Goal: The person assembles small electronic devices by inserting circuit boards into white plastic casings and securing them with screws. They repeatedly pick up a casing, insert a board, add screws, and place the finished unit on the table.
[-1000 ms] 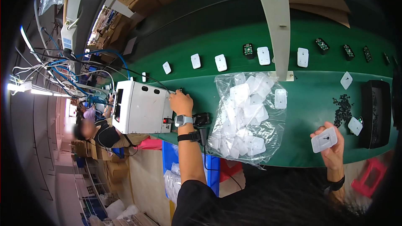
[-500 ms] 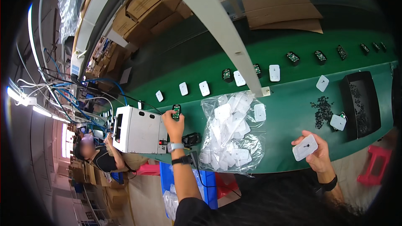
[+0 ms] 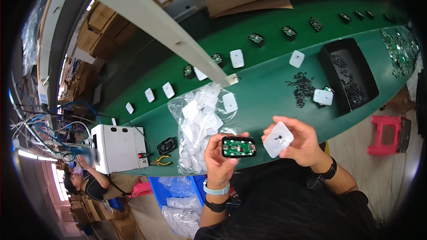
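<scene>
My left hand (image 3: 216,162) is closed around a black case with a green circuit board (image 3: 239,147) showing in it, held face up before me. Close beside it, my right hand (image 3: 306,146) grips a white plastic cover (image 3: 276,146) with a small dark piece at its middle. The case and the cover are apart. To the left of my hands lies a clear plastic bag (image 3: 181,144) of white covers (image 3: 207,122). Small black parts (image 3: 302,90) are heaped farther right, near a white cover lying over a green board (image 3: 323,97).
A black tray (image 3: 328,58) holds more small parts; beyond it are many green boards (image 3: 398,51). Cased boards (image 3: 256,39) and white covers (image 3: 237,58) line the green belt. A white machine (image 3: 119,149), pliers (image 3: 161,162) and a black shell (image 3: 166,146) are left. A slanted post (image 3: 178,42) crosses the bench.
My left hand has brought the cased board rightward from beside the white machine to my front. My right hand, still holding the cover, has come close to it. The view has shifted right.
</scene>
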A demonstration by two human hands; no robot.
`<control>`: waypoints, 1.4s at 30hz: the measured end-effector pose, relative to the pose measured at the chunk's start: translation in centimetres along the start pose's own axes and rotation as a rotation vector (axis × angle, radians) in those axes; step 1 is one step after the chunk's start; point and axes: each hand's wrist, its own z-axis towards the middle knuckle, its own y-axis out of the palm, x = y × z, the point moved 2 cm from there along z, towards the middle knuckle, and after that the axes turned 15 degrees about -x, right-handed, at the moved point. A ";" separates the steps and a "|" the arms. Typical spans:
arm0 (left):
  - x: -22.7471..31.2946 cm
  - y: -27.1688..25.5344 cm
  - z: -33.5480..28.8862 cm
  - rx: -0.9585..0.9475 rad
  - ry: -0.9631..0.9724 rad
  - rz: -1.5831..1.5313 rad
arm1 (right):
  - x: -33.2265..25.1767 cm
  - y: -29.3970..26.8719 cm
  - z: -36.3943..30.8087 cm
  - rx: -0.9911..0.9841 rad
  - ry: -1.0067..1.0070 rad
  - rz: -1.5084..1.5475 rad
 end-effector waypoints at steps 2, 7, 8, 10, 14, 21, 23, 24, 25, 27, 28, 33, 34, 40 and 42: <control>-0.8 0.6 0.1 -0.080 0.000 0.028 | -0.3 0.1 -0.4 0.011 -0.023 -0.045; -0.8 1.8 0.8 -0.157 -0.040 0.169 | -0.7 0.2 -1.5 0.058 -0.078 -0.153; -0.8 2.0 0.9 -0.169 -0.042 0.177 | -0.8 0.2 -1.7 0.060 -0.088 -0.171; -0.8 2.3 1.1 -0.180 -0.057 0.182 | -0.7 0.1 -1.9 0.068 -0.102 -0.205; -1.0 2.5 1.1 -0.192 -0.054 0.241 | -1.0 0.1 -2.1 0.064 -0.129 -0.277; -0.3 3.8 1.3 -0.216 -0.107 0.482 | -1.1 0.5 -1.9 0.074 -0.077 -0.509; -0.1 4.2 1.5 -0.222 -0.130 0.503 | -1.4 0.7 -1.7 0.064 -0.053 -0.608; -0.2 4.2 1.5 -0.224 -0.141 0.504 | -1.6 0.8 -1.6 0.052 -0.046 -0.654; -0.2 4.2 1.5 -0.227 -0.152 0.505 | -1.8 0.8 -1.5 0.040 -0.039 -0.700; -0.2 4.1 1.5 -0.240 -0.166 0.515 | -1.7 0.8 -1.5 0.046 -0.030 -0.704; -0.1 4.0 1.5 -0.250 -0.170 0.523 | -1.6 0.8 -1.5 0.049 -0.026 -0.707; 0.1 3.9 1.6 -0.261 -0.212 0.547 | -1.9 1.0 -1.4 0.062 -0.024 -0.769; 0.2 4.1 1.7 -0.252 -0.234 0.539 | -2.0 0.9 -1.4 0.065 -0.029 -0.795; -0.2 4.1 1.9 -0.262 -0.291 0.548 | -2.2 0.8 -1.5 0.065 -0.020 -0.843; -0.3 4.1 1.8 -0.269 -0.311 0.563 | -2.3 0.7 -1.7 0.065 -0.018 -0.842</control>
